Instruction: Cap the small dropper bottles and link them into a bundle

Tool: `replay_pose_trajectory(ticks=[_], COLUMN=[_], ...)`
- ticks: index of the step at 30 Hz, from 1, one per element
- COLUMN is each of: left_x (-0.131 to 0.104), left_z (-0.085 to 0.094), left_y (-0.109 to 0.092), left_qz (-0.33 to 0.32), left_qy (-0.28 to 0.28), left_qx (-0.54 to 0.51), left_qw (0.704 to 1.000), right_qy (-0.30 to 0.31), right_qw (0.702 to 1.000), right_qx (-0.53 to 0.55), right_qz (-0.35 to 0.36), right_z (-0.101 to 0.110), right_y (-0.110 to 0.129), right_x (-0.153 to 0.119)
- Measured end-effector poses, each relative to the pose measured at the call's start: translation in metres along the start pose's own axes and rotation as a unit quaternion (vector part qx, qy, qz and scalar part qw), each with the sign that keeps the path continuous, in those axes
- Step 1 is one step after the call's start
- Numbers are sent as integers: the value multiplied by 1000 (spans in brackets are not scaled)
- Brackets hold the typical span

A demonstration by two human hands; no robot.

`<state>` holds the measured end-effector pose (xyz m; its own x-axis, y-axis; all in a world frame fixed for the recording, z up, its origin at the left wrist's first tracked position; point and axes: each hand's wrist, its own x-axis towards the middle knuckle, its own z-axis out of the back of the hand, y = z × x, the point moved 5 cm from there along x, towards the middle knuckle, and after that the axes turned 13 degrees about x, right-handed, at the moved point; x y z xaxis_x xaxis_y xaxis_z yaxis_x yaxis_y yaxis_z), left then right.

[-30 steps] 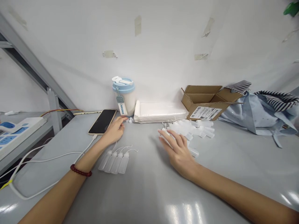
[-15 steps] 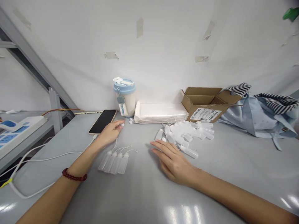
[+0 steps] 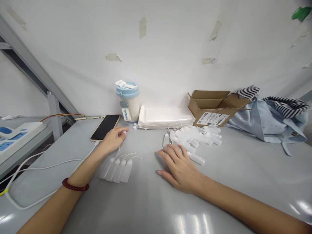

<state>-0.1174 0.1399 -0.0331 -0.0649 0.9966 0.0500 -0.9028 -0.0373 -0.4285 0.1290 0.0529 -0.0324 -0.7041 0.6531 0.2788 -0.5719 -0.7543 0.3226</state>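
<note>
My left hand (image 3: 113, 139) pinches a small white cap (image 3: 124, 132) between thumb and fingertips, beside the phone. Two or so more white caps (image 3: 135, 126) lie by the foot of the cup. Just below that hand, several translucent squeeze bottles (image 3: 117, 170) lie side by side in a row, thin white strings trailing from their tops. My right hand (image 3: 179, 167) is palm down on the table with fingers spread, holding nothing. Its fingertips are at the near edge of a loose pile of similar bottles (image 3: 190, 138), partly covering it; one bottle (image 3: 197, 158) lies just right of the fingers.
A lidded cup (image 3: 128, 101), a stack of white envelopes (image 3: 167, 117), an open cardboard box (image 3: 214, 110) and a light blue bag (image 3: 263, 120) line the wall. A phone (image 3: 105, 127) with a white cable (image 3: 87, 155) lies left; a power strip (image 3: 18, 138) is farther left.
My right hand's fingers have spread, with the thumb now apart from them. My left hand has drawn slightly nearer with the cap. The whole view has shifted a little.
</note>
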Motion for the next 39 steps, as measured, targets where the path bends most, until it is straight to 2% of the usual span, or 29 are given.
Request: replay_pose_trajectory(ticks=[7, 12, 16, 20, 24, 27, 31, 35, 39], left_x=[1, -4, -21, -37, -44, -46, -48, -51, -58], left_z=[1, 7, 19, 29, 34, 37, 36, 29, 21], left_y=[3, -4, -28, -49, -55, -56, -57, -62, -70], left_qz=[6, 13, -31, -88, -118, -131, -138, -130, -126], left_qy=[-4, -61, -138, -187, -222, -247, -238, -191, -145], left_qx=[3, -6, -39, -77, -106, -116, -139, -179, -211], left_qw=[1000, 998, 989, 975, 962, 953, 951, 956, 959], right_qy=[-33, -47, -6, 39, 80, 76, 57, 31, -5], right_qw=[998, 995, 991, 990, 993, 996, 995, 985, 979], right_qx=[12, 78, 133, 139, 81, 49, 74, 167, 198], right_qz=[45, 39, 21, -2, -14, -16, -20, -34, -46], right_z=[3, 6, 3, -12, -31, -39, -37, -27, -20], right_y=[3, 14, 30, 47, 64, 70, 64, 45, 27], right_x=[-1, 8, 25, 46, 62, 66, 61, 44, 24])
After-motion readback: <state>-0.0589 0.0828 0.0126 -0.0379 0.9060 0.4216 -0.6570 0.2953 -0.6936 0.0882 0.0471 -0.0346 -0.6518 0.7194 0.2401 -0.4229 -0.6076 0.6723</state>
